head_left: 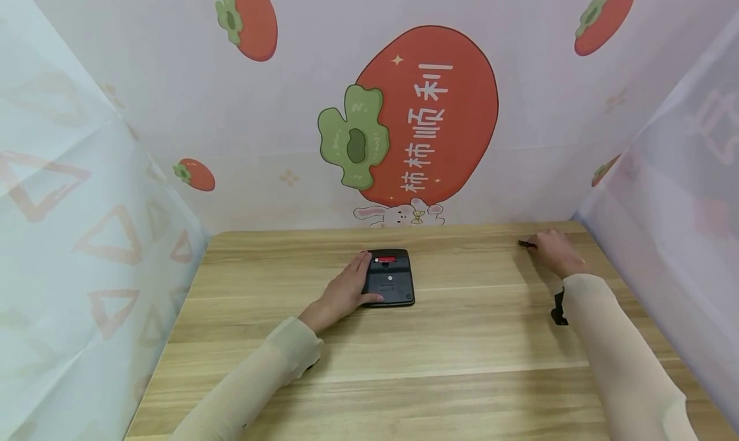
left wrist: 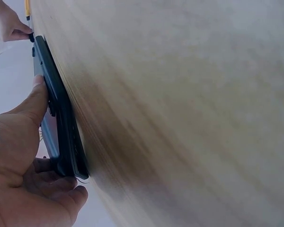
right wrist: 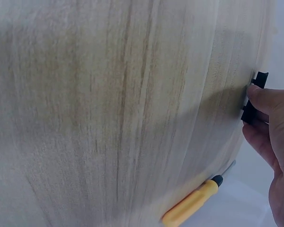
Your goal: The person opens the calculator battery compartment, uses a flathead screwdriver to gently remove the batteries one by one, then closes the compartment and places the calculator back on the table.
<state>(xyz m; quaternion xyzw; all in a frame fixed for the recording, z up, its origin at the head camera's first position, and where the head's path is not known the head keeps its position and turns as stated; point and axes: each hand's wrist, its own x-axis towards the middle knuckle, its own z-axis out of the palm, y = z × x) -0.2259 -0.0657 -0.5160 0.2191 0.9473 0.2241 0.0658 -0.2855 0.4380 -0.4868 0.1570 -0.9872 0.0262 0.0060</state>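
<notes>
A flat black device (head_left: 395,287) lies on the table with its underside up, a red battery (head_left: 385,259) showing in a slot near its far edge. Thumb and fingers of my left hand (head_left: 344,289) grip its left side; the left wrist view shows the thumb on top of the device (left wrist: 61,109) and the fingers at its edge. At the table's far right, my right hand (head_left: 555,253) pinches a small black piece (right wrist: 255,99) between thumb and fingers, low over the wood in the right wrist view.
A screwdriver with a yellow handle (right wrist: 191,205) lies close to the right hand. Under the right forearm on the table (head_left: 462,345) sits the visible part of the wrist strap (head_left: 559,309). Patterned sheets (head_left: 288,107) stand behind and at both sides.
</notes>
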